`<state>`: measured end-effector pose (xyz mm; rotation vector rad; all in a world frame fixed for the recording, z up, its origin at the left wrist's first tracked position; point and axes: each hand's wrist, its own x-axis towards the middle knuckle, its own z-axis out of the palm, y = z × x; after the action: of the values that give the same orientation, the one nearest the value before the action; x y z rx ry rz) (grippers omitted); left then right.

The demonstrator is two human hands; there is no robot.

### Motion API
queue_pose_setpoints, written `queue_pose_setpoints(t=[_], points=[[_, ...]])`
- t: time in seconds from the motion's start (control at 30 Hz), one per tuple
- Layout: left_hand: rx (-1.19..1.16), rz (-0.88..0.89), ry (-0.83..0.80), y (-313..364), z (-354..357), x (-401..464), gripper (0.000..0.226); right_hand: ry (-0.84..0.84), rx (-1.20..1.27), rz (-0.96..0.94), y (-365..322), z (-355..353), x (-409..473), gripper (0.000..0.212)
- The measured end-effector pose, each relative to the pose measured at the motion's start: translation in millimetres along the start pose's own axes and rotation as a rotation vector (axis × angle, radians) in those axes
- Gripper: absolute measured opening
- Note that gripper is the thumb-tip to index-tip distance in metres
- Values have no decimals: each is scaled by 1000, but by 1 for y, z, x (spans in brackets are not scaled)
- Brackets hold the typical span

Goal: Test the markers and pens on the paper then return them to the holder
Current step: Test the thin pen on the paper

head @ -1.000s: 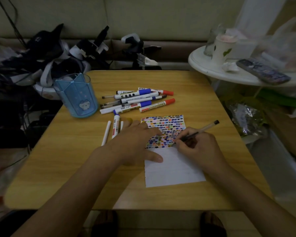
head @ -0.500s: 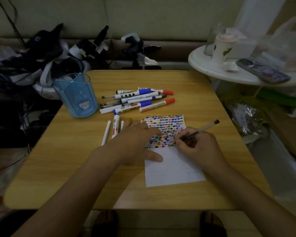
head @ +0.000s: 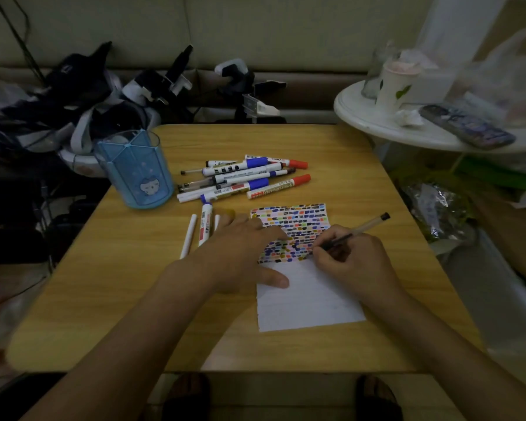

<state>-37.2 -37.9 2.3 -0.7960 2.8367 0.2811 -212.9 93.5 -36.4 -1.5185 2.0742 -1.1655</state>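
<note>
1. Table: wooden top with rounded corners, which bore everything listed below.
2. Holder: translucent blue cup, upright near the table's far left corner. It appeared empty, though its depths were dim. Judged light and rigid, so liable to tip if pens were dropped in at a slant.
3. Paper: a single white sheet, its far half crowded with short coloured test strokes and its near half blank. Judged thin and prone to slide, hence the need to pin it down.
4. Left hand: lay flat, palm down, on the sheet's left edge, with fingers spread and the thumb on the blank part. It held nothing.
5. Right hand: fingers pinched together on the pen low on the barrel, with the heel resting on the sheet's right side.
6. Loose markers: a heap of capped whiteboard markers and slim pens between the holder and the paper. Three more lay just left of the left hand. Judged light, stiff and smooth, so inclined to roll and best taken mid-barrel.
7. Pen: slim clear barrel with a black end cap pointing up and away, its tip touching the lowest row of strokes.
</note>
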Motion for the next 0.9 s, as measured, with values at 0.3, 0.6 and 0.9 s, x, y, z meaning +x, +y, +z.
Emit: queue_pose_setpoints(t=[0.3, 0.6, 0.9], points=[[4, 3, -1, 0, 0, 0, 83, 8, -11, 18, -2, 0, 1, 13], [-1, -2, 1, -2, 3, 2, 85, 6, 7, 14, -3, 0, 0, 13], [8, -3, -22, -1, 0, 1, 84, -7, 6, 9, -2, 0, 0, 14]])
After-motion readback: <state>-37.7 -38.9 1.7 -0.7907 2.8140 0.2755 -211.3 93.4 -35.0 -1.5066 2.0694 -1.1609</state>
